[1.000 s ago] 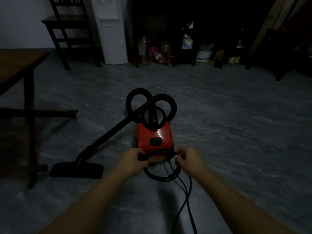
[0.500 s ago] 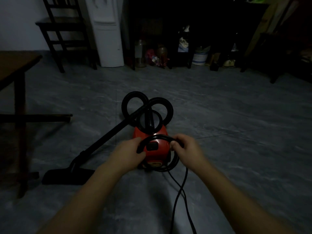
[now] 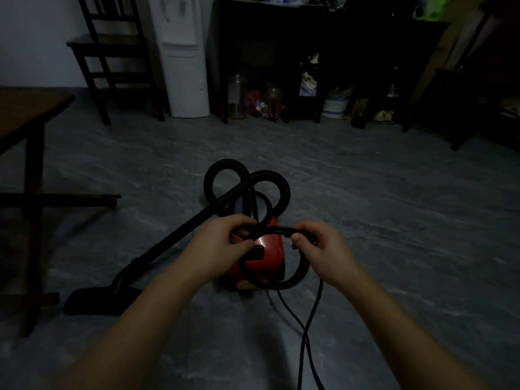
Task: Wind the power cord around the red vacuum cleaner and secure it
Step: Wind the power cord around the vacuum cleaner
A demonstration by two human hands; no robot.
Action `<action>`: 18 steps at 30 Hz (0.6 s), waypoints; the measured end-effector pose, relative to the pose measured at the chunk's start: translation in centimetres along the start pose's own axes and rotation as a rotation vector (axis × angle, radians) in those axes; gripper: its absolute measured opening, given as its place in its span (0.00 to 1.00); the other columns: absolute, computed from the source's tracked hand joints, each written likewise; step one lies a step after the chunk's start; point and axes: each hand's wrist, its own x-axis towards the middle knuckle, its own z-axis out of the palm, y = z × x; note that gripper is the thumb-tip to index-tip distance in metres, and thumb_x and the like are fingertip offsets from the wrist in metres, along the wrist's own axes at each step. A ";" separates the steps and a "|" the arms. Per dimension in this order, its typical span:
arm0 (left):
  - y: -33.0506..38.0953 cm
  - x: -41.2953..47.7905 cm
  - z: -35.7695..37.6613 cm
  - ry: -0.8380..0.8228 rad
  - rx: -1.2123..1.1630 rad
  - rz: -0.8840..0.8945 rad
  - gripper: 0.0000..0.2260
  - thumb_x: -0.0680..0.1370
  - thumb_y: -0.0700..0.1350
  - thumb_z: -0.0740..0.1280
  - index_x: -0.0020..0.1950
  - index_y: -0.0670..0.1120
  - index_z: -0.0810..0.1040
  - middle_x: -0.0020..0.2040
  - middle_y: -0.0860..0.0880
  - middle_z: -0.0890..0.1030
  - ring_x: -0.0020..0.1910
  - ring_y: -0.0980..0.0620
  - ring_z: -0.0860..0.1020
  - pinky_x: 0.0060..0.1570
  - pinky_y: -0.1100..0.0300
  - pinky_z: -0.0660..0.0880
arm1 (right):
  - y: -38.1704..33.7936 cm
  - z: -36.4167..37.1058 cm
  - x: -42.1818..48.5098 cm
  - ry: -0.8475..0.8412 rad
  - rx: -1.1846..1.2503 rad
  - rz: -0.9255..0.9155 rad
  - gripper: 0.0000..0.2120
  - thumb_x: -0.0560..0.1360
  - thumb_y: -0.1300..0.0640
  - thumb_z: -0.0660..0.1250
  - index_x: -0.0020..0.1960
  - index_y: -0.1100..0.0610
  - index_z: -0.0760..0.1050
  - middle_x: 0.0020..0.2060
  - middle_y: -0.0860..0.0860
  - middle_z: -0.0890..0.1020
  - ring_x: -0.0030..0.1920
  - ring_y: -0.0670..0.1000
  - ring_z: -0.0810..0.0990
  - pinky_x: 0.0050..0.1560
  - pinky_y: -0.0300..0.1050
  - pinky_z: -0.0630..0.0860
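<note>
Counting what sits on the grey floor [image 3: 394, 220] gives one red vacuum cleaner [image 3: 270, 253], one black power cord [image 3: 278, 286], one black hose [image 3: 268, 173] curled into three rings, one wand [image 3: 180, 231] and one floor head [image 3: 98, 301]. Two bare hands reach in from the lower edge of the frame.

The left hand [image 3: 222, 243] has its fingers and thumb curled, pinching the cord at the upper left of its loop, just over the top of the vacuum cleaner. The right hand [image 3: 318, 249] is clenched round the cord at the upper right of the loop.

Between the hands the cord arches over the red body. From there it drops round the near end in a wide loop and touches the floor there. Two strands run from under the right hand, cross each other and leave at the bottom edge.

The vacuum cleaner stands at the centre of the frame, glossy red with a dark switch on top. The hose rings rise behind it, and the wand slants towards the lower left.

At the back stand one dark chair [image 3: 112, 52] and one white water dispenser [image 3: 183, 66].
</note>
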 end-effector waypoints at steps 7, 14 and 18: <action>0.0 0.2 0.0 -0.119 -0.021 -0.015 0.14 0.72 0.41 0.76 0.57 0.50 0.84 0.48 0.51 0.85 0.48 0.56 0.83 0.55 0.53 0.80 | -0.6 0.0 0.2 -0.006 0.030 0.017 0.09 0.80 0.60 0.66 0.47 0.47 0.81 0.37 0.43 0.83 0.41 0.35 0.80 0.42 0.28 0.75; 0.3 0.0 0.0 0.041 -0.163 -0.039 0.13 0.73 0.38 0.74 0.52 0.54 0.84 0.41 0.59 0.83 0.38 0.68 0.80 0.41 0.71 0.76 | 0.1 -0.3 0.6 0.046 0.175 0.066 0.14 0.79 0.62 0.66 0.46 0.43 0.81 0.44 0.48 0.86 0.51 0.48 0.85 0.54 0.43 0.80; -0.3 0.2 0.0 0.167 -0.290 -0.124 0.12 0.74 0.37 0.74 0.55 0.50 0.85 0.45 0.55 0.84 0.40 0.59 0.83 0.45 0.57 0.81 | 0.6 -0.2 0.5 0.010 0.166 0.113 0.13 0.81 0.62 0.63 0.50 0.45 0.79 0.47 0.51 0.86 0.49 0.50 0.85 0.45 0.40 0.81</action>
